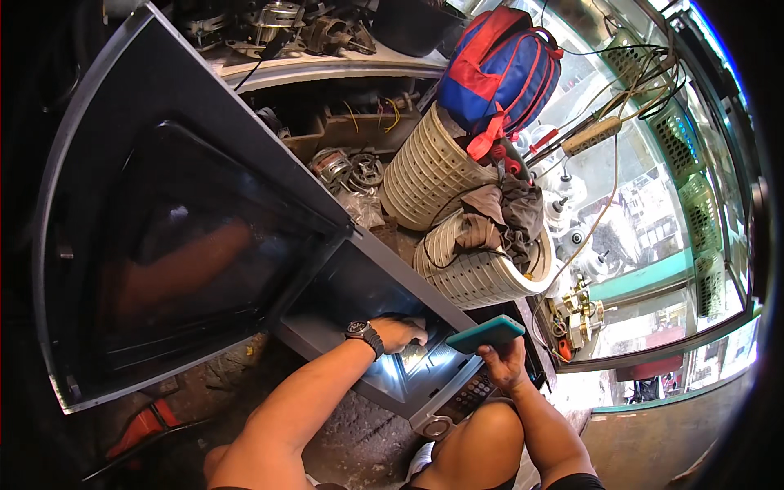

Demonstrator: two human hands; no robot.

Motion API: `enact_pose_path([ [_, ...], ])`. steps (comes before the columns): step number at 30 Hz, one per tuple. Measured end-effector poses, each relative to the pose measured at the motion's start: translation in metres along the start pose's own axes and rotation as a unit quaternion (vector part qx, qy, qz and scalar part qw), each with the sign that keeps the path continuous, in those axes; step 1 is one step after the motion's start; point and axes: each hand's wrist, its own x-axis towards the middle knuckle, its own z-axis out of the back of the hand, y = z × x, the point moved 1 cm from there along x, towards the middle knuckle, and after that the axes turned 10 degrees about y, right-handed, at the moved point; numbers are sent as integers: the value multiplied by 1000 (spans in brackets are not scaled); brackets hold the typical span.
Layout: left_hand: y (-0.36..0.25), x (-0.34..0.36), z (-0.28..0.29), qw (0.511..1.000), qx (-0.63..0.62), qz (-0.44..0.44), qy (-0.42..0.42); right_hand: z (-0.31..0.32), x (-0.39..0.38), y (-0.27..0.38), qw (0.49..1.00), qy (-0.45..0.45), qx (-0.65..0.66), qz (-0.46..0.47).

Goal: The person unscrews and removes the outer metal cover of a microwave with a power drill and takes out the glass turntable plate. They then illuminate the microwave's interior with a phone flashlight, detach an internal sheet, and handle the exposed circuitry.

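A microwave oven [396,269] lies below me with its large dark door [139,269] swung open to the left. My left hand [396,333], wearing a black wristwatch, reaches into the cavity with curled fingers at a small, brightly lit part; what they grip cannot be made out. My right hand [502,363] grips a teal phone [482,333] over the oven's right side, and white light shows in the cavity beneath it. The keypad [469,396] is beside my right knee.
Perforated plastic baskets [416,171] hold dark cloth [514,216] and a red-blue backpack [498,69]. Motors [278,24] crowd the back shelf. A glass display case [645,269] with cords and fittings stands right. A red object [139,429] lies on the floor at lower left.
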Motion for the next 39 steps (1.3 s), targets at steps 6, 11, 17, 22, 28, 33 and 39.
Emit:
enact_pose_path([
  [6, 2, 0, -5, 1000, 26, -6, 3, 1, 3, 9, 999, 14, -29, -8],
  [11, 8, 2, -12, 1000, 30, 4, 4, 1, 4, 6, 1000, 23, 2, -14],
  [17, 0, 1, -9, 999, 39, 17, 22, 1, 4, 3, 1000, 26, -5, -11],
  [22, -15, -4, 1, 994, 46, 59, 82, 0, 7, 10, 999, 27, -16, -7],
  [28, -6, -3, 2, 993, -21, 99, 63, 2, 4, 4, 1000, 17, -9, -15],
  [33, 28, 7, -18, 1000, -11, 13, 15, 0, 7, 7, 1000, 25, 3, -14],
  [39, 29, 10, -17, 999, -24, 21, 35, 0, 7, 4, 999, 24, 9, -19],
])
